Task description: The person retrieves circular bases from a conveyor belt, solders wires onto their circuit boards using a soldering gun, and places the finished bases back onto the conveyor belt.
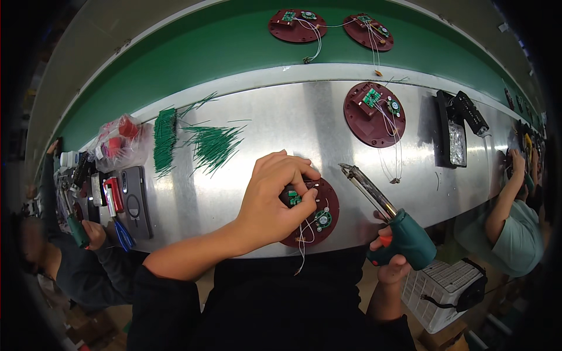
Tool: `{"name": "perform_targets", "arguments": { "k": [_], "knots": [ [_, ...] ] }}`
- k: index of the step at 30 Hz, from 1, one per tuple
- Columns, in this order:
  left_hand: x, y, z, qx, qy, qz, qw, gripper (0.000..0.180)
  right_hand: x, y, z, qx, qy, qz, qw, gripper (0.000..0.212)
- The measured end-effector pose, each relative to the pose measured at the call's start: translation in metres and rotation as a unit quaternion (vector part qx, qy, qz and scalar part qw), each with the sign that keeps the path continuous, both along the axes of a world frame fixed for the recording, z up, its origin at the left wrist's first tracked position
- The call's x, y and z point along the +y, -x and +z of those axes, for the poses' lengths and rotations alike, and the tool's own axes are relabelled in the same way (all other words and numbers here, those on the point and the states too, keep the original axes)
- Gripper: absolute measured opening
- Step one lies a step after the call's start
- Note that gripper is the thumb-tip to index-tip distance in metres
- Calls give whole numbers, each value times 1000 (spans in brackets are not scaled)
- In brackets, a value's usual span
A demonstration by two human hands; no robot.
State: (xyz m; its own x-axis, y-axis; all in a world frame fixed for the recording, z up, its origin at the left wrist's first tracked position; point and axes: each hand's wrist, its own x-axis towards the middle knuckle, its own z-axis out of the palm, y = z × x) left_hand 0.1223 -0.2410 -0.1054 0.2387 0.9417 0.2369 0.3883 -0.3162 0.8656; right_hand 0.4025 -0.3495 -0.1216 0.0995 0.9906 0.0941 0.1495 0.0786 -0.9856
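My right hand (391,263) grips a dark green soldering gun (410,237) with a red trigger. Its metal tip points up and left, held apart from the disc in front of me. Over that round maroon disc (329,196) bends my left hand (280,190), thumb and fingers pinched at the disc's upper side. Whatever lies between those fingertips is too small to make out. On the disc show a green circuit board (294,199), partly hidden by the hand, and a small round green part (322,219). White wires (302,248) hang off the near edge.
Another maroon disc (363,131) with boards and wires lies farther off; two more (293,29) sit on the green ledge. Green wire pieces (215,146), a phone (136,202) and blue-handled pliers (123,234) lie left. A black holder (449,131) stands right. Co-workers (506,225) sit both sides.
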Motion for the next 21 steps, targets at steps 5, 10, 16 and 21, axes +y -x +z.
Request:
{"name": "perform_targets", "arguments": {
  "k": [5,10,16,21],
  "knots": [
    [5,3,3,-11,23,4,1000,19,8,10,2,-41,-13,-48,998,98],
    [2,11,21,-164,146,-35,975,41,11,2,-2,-3,-39,-46,998,94],
    [-8,21,57,287,-20,-192,938,111,11,-11,-16,124,-73,-44,989,91],
    [35,23,70,332,-107,-165,922,96,19,-2,-7,126,-110,-64,984,81]
  ]
}}
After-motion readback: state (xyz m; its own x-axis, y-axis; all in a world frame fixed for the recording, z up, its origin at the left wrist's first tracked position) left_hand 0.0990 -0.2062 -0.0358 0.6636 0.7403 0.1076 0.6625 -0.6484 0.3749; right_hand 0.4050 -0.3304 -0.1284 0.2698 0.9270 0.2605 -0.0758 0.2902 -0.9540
